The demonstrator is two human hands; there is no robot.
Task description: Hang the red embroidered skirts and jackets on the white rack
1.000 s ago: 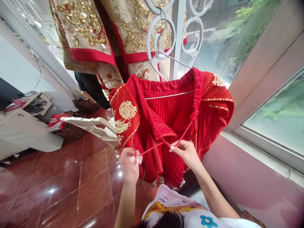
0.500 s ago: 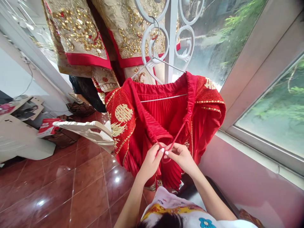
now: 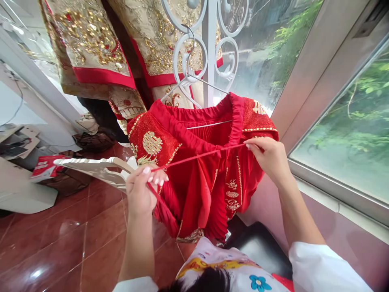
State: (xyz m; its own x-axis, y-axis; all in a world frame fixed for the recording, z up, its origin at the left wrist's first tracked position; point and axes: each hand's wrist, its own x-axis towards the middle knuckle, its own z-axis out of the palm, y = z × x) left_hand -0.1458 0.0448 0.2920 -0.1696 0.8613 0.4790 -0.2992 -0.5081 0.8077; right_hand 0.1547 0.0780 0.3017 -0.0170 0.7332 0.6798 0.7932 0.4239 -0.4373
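A red pleated garment [image 3: 209, 190] with gold embroidery hangs from a white hanger [image 3: 188, 81] on a white scrolled metal stand [image 3: 209, 61]. A thin red drawstring [image 3: 197, 156] runs taut across its waistband. My left hand [image 3: 141, 190] is closed around the string's left end, in front of the embroidered panel. My right hand [image 3: 267, 156] pinches the string's right end beside the waistband's right edge. The two hands are wide apart.
Cream and gold embroidered garments [image 3: 91, 44] hang behind. A white chair [image 3: 97, 168] and cardboard boxes [image 3: 18, 142] stand at the left on red-brown floor tiles [image 3: 60, 243]. A window [image 3: 349, 121] and pink wall fill the right. A black seat [image 3: 258, 247] lies below.
My hands were together at the waistband's middle half a second ago; now they have pulled apart, left hand leftward and right hand up and right, drawing the string tight.
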